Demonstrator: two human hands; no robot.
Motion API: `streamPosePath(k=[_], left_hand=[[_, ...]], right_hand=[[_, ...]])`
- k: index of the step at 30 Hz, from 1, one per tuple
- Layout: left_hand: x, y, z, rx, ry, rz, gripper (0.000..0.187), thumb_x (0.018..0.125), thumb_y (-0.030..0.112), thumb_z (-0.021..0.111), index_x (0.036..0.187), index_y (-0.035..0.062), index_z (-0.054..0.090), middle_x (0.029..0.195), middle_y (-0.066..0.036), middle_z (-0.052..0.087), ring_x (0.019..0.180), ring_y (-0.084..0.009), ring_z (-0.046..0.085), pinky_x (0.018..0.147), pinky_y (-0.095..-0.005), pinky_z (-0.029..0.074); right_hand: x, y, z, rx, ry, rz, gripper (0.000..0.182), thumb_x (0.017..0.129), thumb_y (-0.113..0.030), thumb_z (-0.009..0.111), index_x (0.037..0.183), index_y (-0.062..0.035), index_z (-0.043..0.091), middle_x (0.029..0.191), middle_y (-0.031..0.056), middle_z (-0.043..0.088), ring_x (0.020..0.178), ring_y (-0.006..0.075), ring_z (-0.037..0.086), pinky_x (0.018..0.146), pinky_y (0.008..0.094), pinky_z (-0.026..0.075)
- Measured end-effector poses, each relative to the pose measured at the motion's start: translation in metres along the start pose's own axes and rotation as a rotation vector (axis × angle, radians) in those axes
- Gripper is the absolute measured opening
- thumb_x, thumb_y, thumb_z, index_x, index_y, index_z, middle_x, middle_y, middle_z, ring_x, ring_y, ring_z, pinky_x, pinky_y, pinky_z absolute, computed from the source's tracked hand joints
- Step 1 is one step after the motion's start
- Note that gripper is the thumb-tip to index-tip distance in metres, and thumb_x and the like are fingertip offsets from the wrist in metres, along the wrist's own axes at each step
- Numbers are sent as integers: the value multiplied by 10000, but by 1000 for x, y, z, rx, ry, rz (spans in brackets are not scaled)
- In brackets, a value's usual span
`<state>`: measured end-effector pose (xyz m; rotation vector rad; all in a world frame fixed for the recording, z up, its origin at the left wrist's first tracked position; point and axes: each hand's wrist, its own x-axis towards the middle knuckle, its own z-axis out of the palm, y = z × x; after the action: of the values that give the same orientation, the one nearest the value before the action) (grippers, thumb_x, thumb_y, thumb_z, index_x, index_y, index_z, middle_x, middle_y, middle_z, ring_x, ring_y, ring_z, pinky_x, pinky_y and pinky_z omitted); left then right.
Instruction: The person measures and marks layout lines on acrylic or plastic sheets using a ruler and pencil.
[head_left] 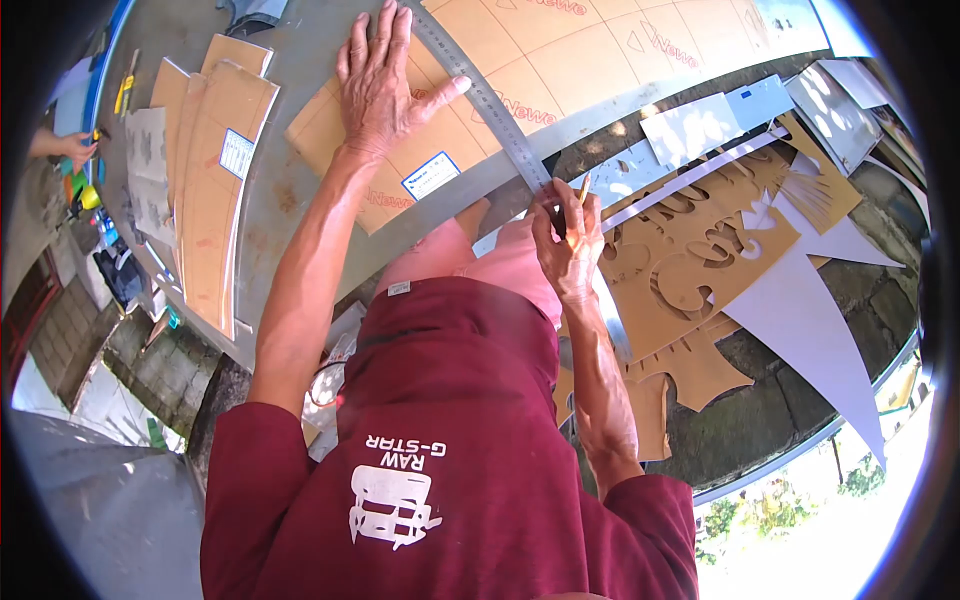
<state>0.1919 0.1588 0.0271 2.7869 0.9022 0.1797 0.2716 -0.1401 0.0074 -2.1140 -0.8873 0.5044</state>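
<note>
My left hand [380, 95] lies flat with its fingers spread over a brown-papered sheet [540, 60] marked with red print and thin lines. Its thumb rests on a long steel ruler [485, 100] that runs across the sheet towards me. At the ruler's near end my right hand [570, 245] is closed, with a thin pencil [585, 188] sticking up between its fingers. Those fingers touch or nearly touch the ruler's end; a small dark thing among them is too hidden to name. A blue-edged white label [430, 175] shows on the sheet below my left hand.
Brown-papered offcuts [205, 190] lie on the grey table [285, 110] to the left. Cut-out brown sheets [690, 270] and a pointed white piece [815, 330] are at the right. Another person's hand [78, 148] is at the far left, near several coloured tools.
</note>
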Motion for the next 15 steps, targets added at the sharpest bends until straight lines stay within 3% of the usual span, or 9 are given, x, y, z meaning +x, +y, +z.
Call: streamPosePath(k=[15], left_hand=[[-1,-4,5,26,1,3,1122,824,715,646,1577,-24,267,1640,-257,258,1508,-479,216,1185,-625,183]], right_hand=[[-1,-1,2,-13,8,-10,466,823,-8,715,1271,-44,595,1142,228,659,918,374,680,749,432,608]])
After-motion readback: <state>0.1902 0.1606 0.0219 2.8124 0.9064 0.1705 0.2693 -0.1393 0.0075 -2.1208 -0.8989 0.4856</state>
